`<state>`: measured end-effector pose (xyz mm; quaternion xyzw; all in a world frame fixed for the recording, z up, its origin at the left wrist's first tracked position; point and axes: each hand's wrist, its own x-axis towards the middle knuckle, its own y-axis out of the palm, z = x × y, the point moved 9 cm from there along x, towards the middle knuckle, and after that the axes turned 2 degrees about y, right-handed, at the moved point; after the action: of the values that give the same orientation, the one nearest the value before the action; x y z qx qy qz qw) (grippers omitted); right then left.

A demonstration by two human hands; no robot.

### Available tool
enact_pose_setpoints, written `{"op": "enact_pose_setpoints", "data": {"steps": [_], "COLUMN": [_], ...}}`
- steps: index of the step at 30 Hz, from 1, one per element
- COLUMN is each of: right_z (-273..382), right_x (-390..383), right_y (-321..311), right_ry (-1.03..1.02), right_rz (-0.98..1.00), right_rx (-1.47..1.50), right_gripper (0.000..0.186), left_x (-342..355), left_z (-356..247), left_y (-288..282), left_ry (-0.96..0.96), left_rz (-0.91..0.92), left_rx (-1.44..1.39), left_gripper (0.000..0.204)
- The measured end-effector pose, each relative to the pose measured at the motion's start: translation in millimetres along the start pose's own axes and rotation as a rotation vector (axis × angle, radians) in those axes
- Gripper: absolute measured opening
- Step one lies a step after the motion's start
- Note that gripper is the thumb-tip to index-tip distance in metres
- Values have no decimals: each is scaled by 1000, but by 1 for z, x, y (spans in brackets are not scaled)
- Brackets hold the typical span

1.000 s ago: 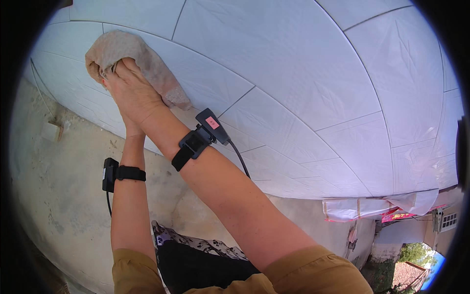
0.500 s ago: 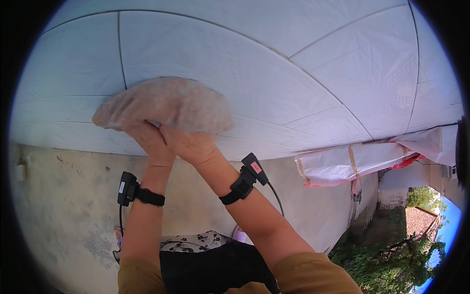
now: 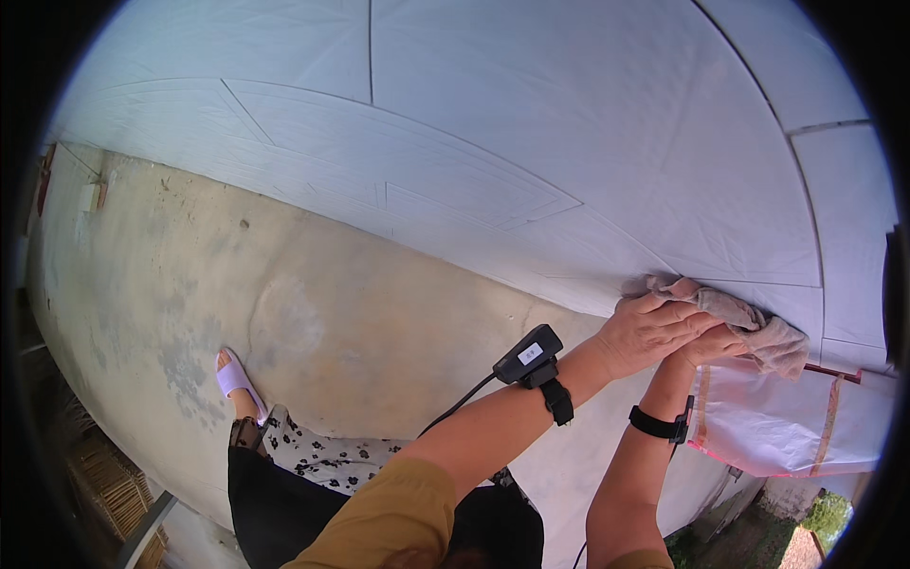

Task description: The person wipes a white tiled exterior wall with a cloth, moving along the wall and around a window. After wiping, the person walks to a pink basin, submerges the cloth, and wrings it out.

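Both my hands are at the right, pressing a damp-looking brownish-grey cloth (image 3: 773, 341) against the lower part of a white tiled wall (image 3: 588, 123). My left hand (image 3: 649, 332) lies along the cloth's near end, its fingers reaching over it and across my right hand. Beneath and beside it, my right hand (image 3: 713, 344) grips the bunched cloth, its fingertips partly hidden. The cloth trails off to the right in folds. Each wrist wears a black strap, and a black box (image 3: 528, 354) with a cable sits on the left one.
A stained concrete floor (image 3: 313, 303) runs along the wall's foot. Close by my right hand hangs a white and pink plastic sheet (image 3: 768, 417) with tan strips. My foot in a lilac slipper (image 3: 232, 377) stands at the left. A bundle of thin sticks (image 3: 114, 484) lies at the lower left.
My hands have swept the cloth from the left-centre of the wall to the right, close to the plastic sheet. The cloth is now more bunched, and the view has turned.
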<state>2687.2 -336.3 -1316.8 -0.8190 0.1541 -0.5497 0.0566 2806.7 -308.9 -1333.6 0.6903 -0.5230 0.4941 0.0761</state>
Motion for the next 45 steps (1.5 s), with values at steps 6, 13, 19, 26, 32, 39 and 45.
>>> {"op": "enact_pose_setpoints", "data": {"steps": [6, 13, 19, 26, 32, 39, 45], "right_z": [272, 694, 783, 593, 338, 91, 38], "right_x": [29, 122, 94, 18, -108, -243, -338], "right_y": [-46, -169, -157, -90, -33, 4, 53], "right_ry": [93, -249, -161, -157, -137, 277, 1349], "right_rz": [172, 199, 566, 644, 630, 499, 439], "right_rx": [672, 1269, 1577, 1187, 1059, 646, 1089], "right_gripper": [40, 37, 47, 45, 33, 41, 55], "left_x": [-91, -224, -286, -282, -259, -264, -285], "left_z": [168, 427, 509, 415, 247, 89, 77], "left_y": [-193, -432, -472, -280, -69, 123, 145], "left_ry": [-300, -1152, -960, -812, -742, -565, -518], "left_rz": [-250, -117, -96, -155, -125, 22, -30], "left_rx": [292, 44, 236, 347, 252, -96, -560], "left_gripper": [37, 54, 71, 66, 56, 47, 30]}}
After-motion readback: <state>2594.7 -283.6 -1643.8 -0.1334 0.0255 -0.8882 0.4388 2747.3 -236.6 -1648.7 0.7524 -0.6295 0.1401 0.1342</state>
